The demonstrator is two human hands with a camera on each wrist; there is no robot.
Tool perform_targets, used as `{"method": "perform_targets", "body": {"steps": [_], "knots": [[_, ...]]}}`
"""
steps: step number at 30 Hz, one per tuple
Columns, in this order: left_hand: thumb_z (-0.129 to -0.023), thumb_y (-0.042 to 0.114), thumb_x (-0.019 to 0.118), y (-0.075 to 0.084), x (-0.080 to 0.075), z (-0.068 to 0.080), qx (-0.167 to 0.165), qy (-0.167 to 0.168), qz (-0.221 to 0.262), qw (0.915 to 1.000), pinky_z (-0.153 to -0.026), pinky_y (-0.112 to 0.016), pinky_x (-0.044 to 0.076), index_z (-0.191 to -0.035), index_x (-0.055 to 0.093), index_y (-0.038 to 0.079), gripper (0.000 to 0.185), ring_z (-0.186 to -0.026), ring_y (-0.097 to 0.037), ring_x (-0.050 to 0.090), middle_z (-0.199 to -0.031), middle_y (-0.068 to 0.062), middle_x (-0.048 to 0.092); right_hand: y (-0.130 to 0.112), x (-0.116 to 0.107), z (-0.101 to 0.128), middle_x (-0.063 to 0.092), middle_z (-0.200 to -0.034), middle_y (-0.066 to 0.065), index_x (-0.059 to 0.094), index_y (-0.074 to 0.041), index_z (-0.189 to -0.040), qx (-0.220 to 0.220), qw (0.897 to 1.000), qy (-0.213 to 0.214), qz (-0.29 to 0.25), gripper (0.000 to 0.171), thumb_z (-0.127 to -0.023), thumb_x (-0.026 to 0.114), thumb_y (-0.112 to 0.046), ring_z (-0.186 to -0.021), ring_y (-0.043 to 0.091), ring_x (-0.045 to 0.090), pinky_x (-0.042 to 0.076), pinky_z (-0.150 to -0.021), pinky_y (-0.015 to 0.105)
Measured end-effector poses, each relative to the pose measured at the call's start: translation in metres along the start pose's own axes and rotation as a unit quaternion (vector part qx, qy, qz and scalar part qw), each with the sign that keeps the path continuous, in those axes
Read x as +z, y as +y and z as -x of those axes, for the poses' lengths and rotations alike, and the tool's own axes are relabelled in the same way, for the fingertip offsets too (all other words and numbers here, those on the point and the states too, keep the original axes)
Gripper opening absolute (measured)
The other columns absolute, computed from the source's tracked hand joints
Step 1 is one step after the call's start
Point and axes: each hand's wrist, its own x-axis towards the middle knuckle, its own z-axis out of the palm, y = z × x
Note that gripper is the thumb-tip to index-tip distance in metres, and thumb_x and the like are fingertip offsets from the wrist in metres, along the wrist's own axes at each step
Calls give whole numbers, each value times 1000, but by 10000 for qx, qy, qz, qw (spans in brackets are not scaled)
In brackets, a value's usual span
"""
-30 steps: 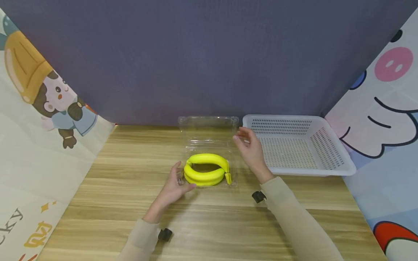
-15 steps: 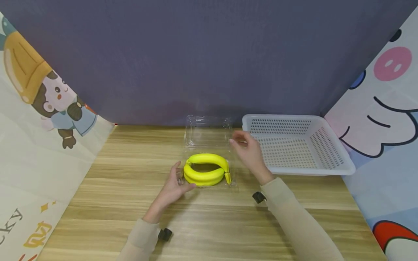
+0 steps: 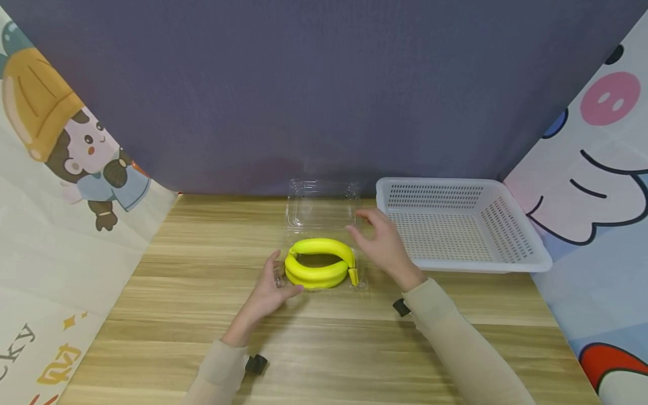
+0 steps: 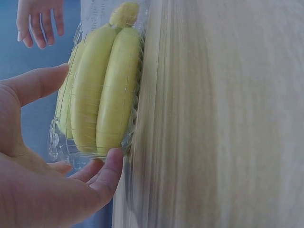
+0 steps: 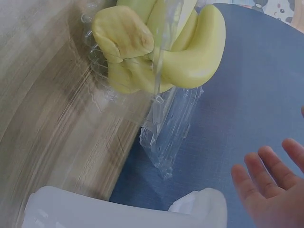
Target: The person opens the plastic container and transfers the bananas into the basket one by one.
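A clear plastic clamshell box (image 3: 289, 247) stands on the table with its lid (image 3: 322, 212) raised at the back. Inside lies a bunch of yellow bananas (image 3: 316, 274), its stem end to the right. My left hand (image 3: 265, 289) holds the box by its front left corner, thumb at the near side and fingers against the left end (image 4: 111, 166). Above the right end of the box, my right hand (image 3: 382, 244) hovers with fingers spread and nothing in them. In the right wrist view those fingers (image 5: 270, 175) are apart from the lid.
A white perforated plastic basket (image 3: 463, 264) stands to the right, just beyond my right hand. A dark blue-grey panel (image 3: 324, 95) rises behind the table (image 3: 202, 304). Cartoon-printed sheets flank both sides.
The lid has swung further back and its flat top shows more clearly. My right hand has come away from it, down and slightly left, fingers loosening. My left hand stays in place.
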Motion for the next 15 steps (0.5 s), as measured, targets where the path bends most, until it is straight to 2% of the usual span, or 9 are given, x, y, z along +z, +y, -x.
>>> {"method": "perform_targets", "body": {"steps": [9, 15], "knots": [[-81, 24, 85, -2, -1, 0, 56, -56, 65, 9999, -109, -63, 40, -162, 10, 11, 111, -134, -43, 43, -155, -24, 33, -3, 4, 0, 62, -132, 10, 63, -6, -131, 12, 9976, -458, 516, 46, -95, 72, -32, -125, 29, 56, 45, -108, 50], [-81, 24, 85, 0, -2, 1, 42, -55, 63, 10000, -108, -61, 42, -162, 11, 12, 111, -133, -41, 45, -155, -23, 34, -7, 6, -3, 61, -134, 10, 63, -5, -132, 38, 9957, -622, 689, 48, -94, 71, -34, -127, 31, 55, 44, -109, 52]]}}
